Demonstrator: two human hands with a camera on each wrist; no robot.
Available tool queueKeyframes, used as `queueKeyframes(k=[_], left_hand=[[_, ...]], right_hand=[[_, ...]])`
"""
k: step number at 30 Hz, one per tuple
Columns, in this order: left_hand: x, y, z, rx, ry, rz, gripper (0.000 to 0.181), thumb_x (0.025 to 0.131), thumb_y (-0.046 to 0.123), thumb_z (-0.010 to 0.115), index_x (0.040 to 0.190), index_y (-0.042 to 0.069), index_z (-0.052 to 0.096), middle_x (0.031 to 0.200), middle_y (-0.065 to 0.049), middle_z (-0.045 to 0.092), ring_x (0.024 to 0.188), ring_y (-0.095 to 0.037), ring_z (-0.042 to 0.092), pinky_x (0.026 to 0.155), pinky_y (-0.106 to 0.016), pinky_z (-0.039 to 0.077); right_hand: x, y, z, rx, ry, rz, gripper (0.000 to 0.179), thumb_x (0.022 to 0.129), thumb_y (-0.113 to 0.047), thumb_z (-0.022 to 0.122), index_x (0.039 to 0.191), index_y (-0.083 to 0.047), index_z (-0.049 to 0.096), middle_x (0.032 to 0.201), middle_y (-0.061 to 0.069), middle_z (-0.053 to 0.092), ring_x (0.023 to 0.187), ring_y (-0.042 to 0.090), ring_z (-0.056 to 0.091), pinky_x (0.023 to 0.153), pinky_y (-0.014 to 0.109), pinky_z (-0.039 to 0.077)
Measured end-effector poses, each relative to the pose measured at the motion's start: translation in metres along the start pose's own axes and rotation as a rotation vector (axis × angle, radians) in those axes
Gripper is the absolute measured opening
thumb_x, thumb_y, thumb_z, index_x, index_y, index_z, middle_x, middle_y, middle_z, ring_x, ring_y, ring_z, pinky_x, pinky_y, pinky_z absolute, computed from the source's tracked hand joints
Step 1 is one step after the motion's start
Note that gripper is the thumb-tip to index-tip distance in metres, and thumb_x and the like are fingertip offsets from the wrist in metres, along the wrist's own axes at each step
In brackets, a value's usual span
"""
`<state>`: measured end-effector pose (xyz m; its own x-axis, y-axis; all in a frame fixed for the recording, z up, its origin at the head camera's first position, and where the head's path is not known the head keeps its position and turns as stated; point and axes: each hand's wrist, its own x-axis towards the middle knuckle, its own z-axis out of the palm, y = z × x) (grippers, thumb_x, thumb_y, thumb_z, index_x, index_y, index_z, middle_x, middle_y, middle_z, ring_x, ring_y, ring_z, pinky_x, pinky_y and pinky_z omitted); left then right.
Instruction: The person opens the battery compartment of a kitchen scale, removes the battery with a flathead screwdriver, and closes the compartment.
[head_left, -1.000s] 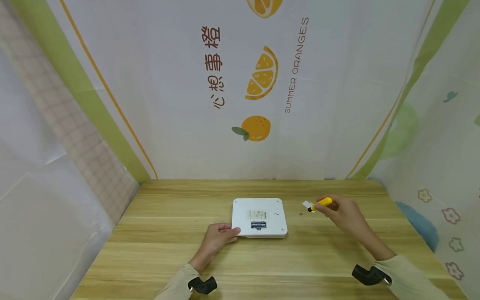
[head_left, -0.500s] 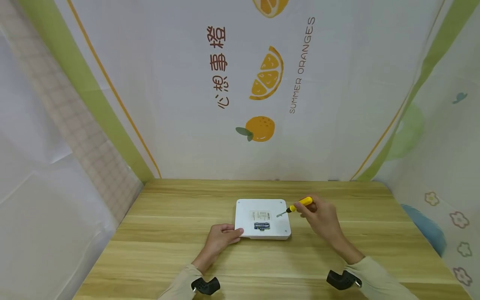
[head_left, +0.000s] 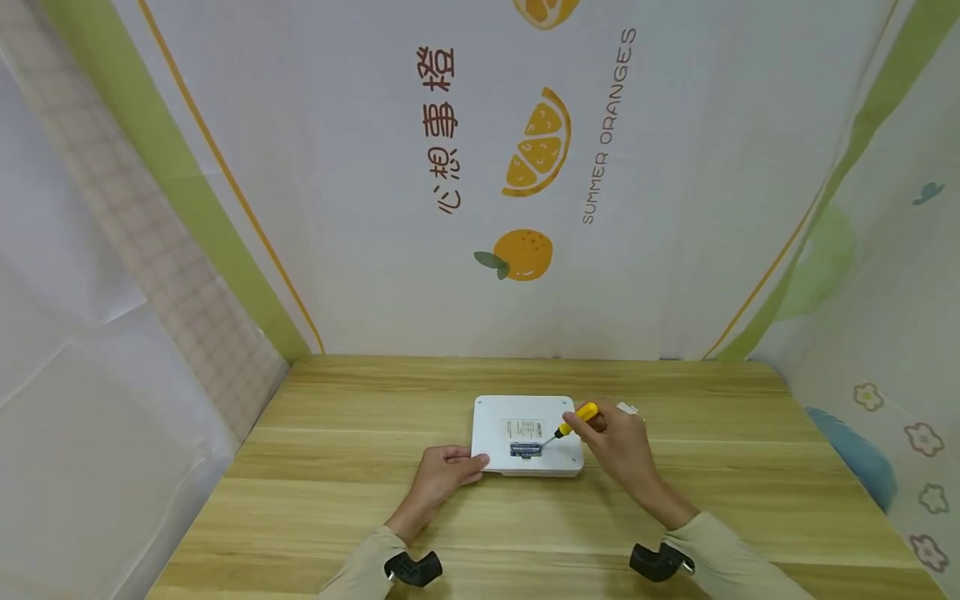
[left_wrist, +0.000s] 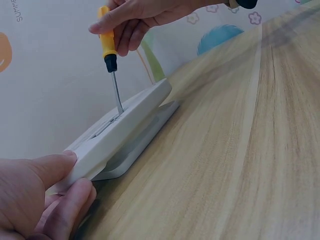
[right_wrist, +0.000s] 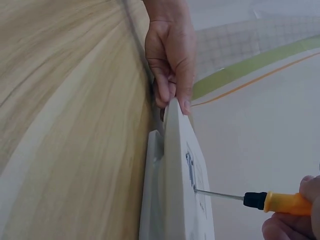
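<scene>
A flat white battery-powered device [head_left: 487, 425] lies on the table with its label and open battery compartment facing up. Inside the compartment show dark batteries [head_left: 524, 449]. My left hand [head_left: 441, 477] grips the device's near left corner, thumb on top and fingers beneath the edge, as the left wrist view shows. My right hand [head_left: 621, 442] holds a yellow-and-black screwdriver [head_left: 581, 414] by its handle. Its metal shaft [right_wrist: 220, 195] slants down, the tip right at the right end of the battery compartment.
Behind my right hand a small white piece [head_left: 627, 408] lies on the wood-grain table [head_left: 360, 433]. A white curtain [head_left: 360, 250] printed with oranges hangs along the table's back edge, with more printed cloth at both sides.
My right hand has moved left with the screwdriver, from beside the device, over its top, to the battery compartment. The left hand keeps its grip on the corner.
</scene>
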<state>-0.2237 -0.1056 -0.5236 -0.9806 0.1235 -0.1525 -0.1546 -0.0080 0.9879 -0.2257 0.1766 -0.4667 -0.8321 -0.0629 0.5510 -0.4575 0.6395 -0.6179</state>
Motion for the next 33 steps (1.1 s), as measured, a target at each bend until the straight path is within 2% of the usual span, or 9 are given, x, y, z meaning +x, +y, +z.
queueKeyframes(k=[6, 10, 18, 22, 24, 26, 31, 33], left_hand=[[0.002, 0.0, 0.0, -0.006, -0.011, 0.009, 0.033, 0.091, 0.005, 0.078, 0.11, -0.019, 0.064, 0.09, -0.012, 0.074, 0.084, -0.018, 0.073, 0.08, -0.028, 0.066], [0.002, 0.0, -0.001, -0.011, -0.015, 0.02, 0.032, 0.091, 0.004, 0.077, 0.109, -0.019, 0.065, 0.089, -0.012, 0.074, 0.083, -0.017, 0.073, 0.079, -0.028, 0.065], [0.001, 0.0, -0.001, -0.012, -0.027, 0.029, 0.033, 0.091, 0.004, 0.077, 0.109, -0.02, 0.066, 0.095, -0.015, 0.074, 0.085, -0.016, 0.073, 0.08, -0.028, 0.065], [0.002, 0.0, -0.001, -0.016, -0.031, 0.033, 0.032, 0.091, 0.004, 0.077, 0.109, -0.02, 0.067, 0.098, -0.018, 0.074, 0.086, -0.015, 0.073, 0.081, -0.027, 0.065], [0.002, -0.001, -0.001, -0.019, -0.034, 0.035, 0.031, 0.092, 0.004, 0.076, 0.109, -0.02, 0.068, 0.1, -0.019, 0.074, 0.086, -0.015, 0.072, 0.081, -0.027, 0.065], [0.001, 0.0, -0.001, -0.024, -0.037, 0.037, 0.031, 0.092, 0.004, 0.076, 0.11, -0.02, 0.068, 0.101, -0.02, 0.074, 0.086, -0.015, 0.072, 0.081, -0.027, 0.065], [0.001, 0.001, -0.002, -0.019, -0.044, 0.037, 0.031, 0.092, 0.003, 0.076, 0.11, -0.02, 0.068, 0.103, -0.021, 0.073, 0.087, -0.016, 0.073, 0.081, -0.027, 0.065], [0.0, 0.002, -0.002, -0.009, -0.044, 0.034, 0.031, 0.092, 0.003, 0.076, 0.11, -0.02, 0.068, 0.102, -0.021, 0.073, 0.087, -0.016, 0.073, 0.081, -0.028, 0.065]], right_hand=[[0.0, -0.005, 0.004, -0.045, -0.015, 0.007, 0.018, 0.088, -0.019, 0.083, 0.088, -0.008, 0.069, 0.077, 0.002, 0.074, 0.065, 0.009, 0.069, 0.052, 0.017, 0.056], [0.001, -0.013, 0.006, -0.089, -0.024, -0.028, 0.02, 0.086, -0.019, 0.084, 0.087, -0.007, 0.068, 0.078, 0.002, 0.072, 0.068, 0.013, 0.072, 0.056, 0.018, 0.06], [-0.001, -0.021, 0.012, -0.144, 0.038, -0.156, 0.023, 0.081, -0.012, 0.088, 0.083, -0.003, 0.066, 0.071, 0.003, 0.072, 0.061, 0.012, 0.07, 0.053, 0.016, 0.057], [-0.003, -0.019, 0.014, -0.165, 0.07, -0.179, 0.021, 0.083, -0.01, 0.086, 0.084, -0.002, 0.066, 0.07, 0.004, 0.07, 0.058, 0.009, 0.064, 0.049, 0.016, 0.052], [-0.005, -0.017, 0.014, -0.151, 0.073, -0.157, 0.02, 0.085, -0.009, 0.084, 0.086, -0.001, 0.066, 0.072, 0.004, 0.07, 0.059, 0.008, 0.062, 0.049, 0.016, 0.051], [-0.007, -0.013, 0.014, -0.111, 0.067, -0.102, 0.017, 0.087, -0.009, 0.082, 0.089, -0.001, 0.067, 0.074, 0.005, 0.071, 0.061, 0.008, 0.062, 0.05, 0.016, 0.052], [-0.011, -0.001, 0.01, 0.087, 0.045, 0.142, 0.017, 0.094, -0.014, 0.077, 0.092, 0.001, 0.069, 0.08, 0.009, 0.074, 0.066, 0.012, 0.071, 0.056, 0.017, 0.06], [-0.013, 0.004, 0.007, 0.179, 0.029, 0.25, 0.018, 0.096, -0.015, 0.075, 0.095, 0.002, 0.069, 0.084, 0.013, 0.075, 0.069, 0.016, 0.074, 0.06, 0.023, 0.064]])
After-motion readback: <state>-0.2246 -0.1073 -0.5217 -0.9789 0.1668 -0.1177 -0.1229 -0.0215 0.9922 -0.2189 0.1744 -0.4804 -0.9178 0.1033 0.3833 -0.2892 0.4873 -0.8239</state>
